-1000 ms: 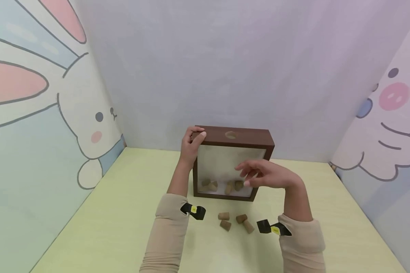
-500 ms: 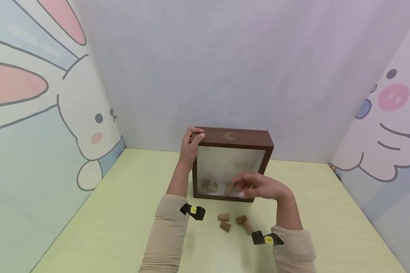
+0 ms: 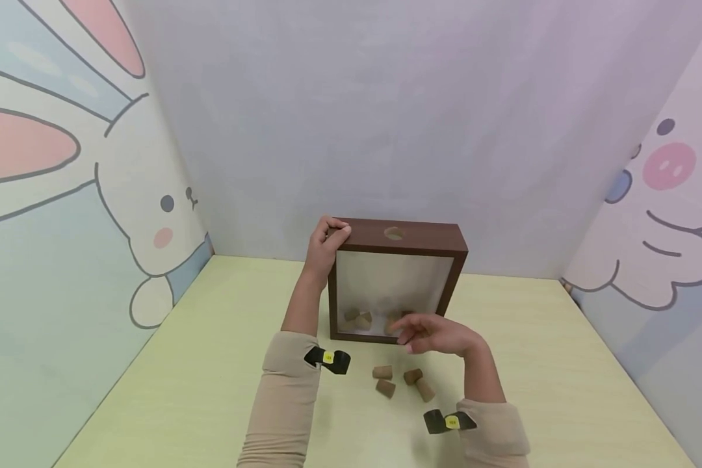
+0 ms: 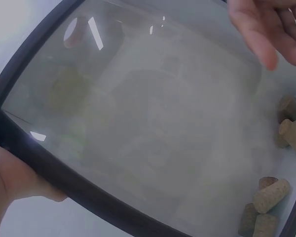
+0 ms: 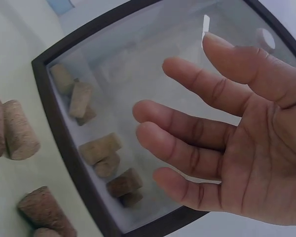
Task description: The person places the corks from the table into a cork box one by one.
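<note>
A dark brown box frame (image 3: 409, 235) with a clear front pane and a round hole in its top stands upright on the table. My left hand (image 3: 325, 247) grips its upper left corner, thumb over the top face. Several corks (image 4: 271, 195) lie inside along the bottom, behind the pane. In front of the box, several loose corks (image 3: 385, 388) rest on the table. My right hand (image 3: 435, 336) hovers before the lower right of the pane, above the loose corks. In the right wrist view its fingers (image 5: 187, 148) are relaxed and apart, holding nothing.
The pale yellow-green table (image 3: 228, 390) spreads around the box. A plain light curtain (image 3: 351, 117) hangs behind it. Side panels carry a cartoon rabbit (image 3: 146, 188) on the left and a pink-nosed animal (image 3: 667, 195) on the right.
My right hand has come down and a little to the left, from the middle of the pane to its lower edge. The left hand stays on the box's corner.
</note>
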Tool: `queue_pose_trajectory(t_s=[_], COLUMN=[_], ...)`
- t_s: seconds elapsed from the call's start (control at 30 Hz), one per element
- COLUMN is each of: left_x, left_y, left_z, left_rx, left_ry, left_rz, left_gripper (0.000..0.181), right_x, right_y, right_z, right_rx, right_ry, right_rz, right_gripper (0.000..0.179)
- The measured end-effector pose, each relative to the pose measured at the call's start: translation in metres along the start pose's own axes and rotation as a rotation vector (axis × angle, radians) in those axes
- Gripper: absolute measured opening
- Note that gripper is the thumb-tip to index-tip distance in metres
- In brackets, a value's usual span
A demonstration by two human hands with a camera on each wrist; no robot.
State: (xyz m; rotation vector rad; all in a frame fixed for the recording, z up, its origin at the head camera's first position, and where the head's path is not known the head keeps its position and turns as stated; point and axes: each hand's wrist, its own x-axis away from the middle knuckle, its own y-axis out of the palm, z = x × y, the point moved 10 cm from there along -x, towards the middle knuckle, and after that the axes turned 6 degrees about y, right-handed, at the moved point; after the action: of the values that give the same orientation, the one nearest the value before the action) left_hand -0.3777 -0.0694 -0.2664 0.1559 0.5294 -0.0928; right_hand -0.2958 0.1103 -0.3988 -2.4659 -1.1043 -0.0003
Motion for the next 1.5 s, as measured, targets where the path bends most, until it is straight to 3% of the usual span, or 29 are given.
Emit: queue_pose_trajectory(t_s=[0.37, 0.87, 1.17, 1.5], left_x=[0.001, -0.002, -0.003, -0.002], left_y=[-0.001, 0.000, 0.001, 0.002], left_z=[-0.001, -0.004, 0.000, -0.002], left_rx=[-0.005, 0.042, 0.020, -0.011], left_ry=[-0.021, 0.013, 0.027, 0.033], left_rz=[-0.004, 0.025, 0.017, 0.014], left_gripper=[0.010, 0.005, 0.012, 0.019], right_x=[-0.022, -0.042, -0.049, -0.050], right_y=[0.016, 0.028, 0.036, 0.039], right_z=[0.034, 0.064, 0.059, 0.060], right_rx=[-0.010, -0.009, 0.128, 0.161], right_ry=[0.022, 0.062, 0.016, 0.084], right_rz=[-0.004, -0.021, -0.059, -0.026], right_gripper=[0.040, 0.041, 0.041, 0.037])
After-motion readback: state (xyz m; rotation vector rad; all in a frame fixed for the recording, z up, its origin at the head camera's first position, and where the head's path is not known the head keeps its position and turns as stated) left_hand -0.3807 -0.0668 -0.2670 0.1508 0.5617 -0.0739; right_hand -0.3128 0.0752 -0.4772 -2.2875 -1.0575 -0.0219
